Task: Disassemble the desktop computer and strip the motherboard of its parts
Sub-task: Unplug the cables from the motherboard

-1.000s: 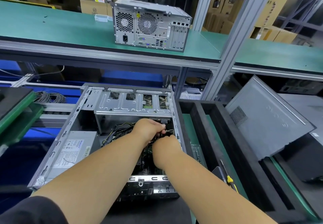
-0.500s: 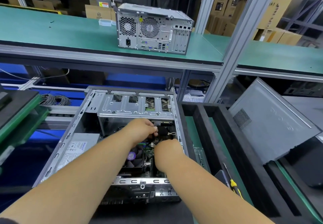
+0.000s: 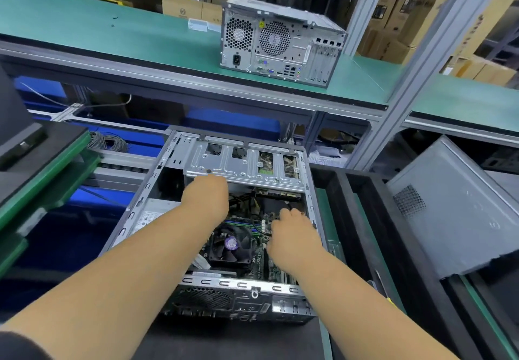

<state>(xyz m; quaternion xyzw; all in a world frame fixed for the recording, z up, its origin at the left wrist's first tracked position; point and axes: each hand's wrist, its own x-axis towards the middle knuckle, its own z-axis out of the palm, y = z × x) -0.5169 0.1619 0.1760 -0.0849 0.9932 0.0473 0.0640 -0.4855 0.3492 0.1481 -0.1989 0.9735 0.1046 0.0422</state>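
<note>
The open desktop case (image 3: 168,179) lies on its side in front of me. Inside it I see the motherboard (image 3: 261,264), the black CPU fan (image 3: 231,243) with a purple label, the power supply (image 3: 146,219) at the left and the metal drive cage (image 3: 241,163) at the far end. My left hand (image 3: 207,196) reaches in just under the cage edge, with its fingers hidden. My right hand (image 3: 292,233) rests over the right side of the board, fingers curled around a thin black cable (image 3: 259,226).
A second, closed computer tower (image 3: 280,45) stands on the upper green shelf (image 3: 112,30). A grey side panel (image 3: 455,219) leans in the black foam tray (image 3: 351,205) at the right. Green-edged trays (image 3: 42,179) are stacked at the left, with a cable coil (image 3: 109,142) behind them.
My hands have parted. The left one moved up and left toward the drive cage; the right one dropped lower onto the board. The CPU fan has come into view between my arms.
</note>
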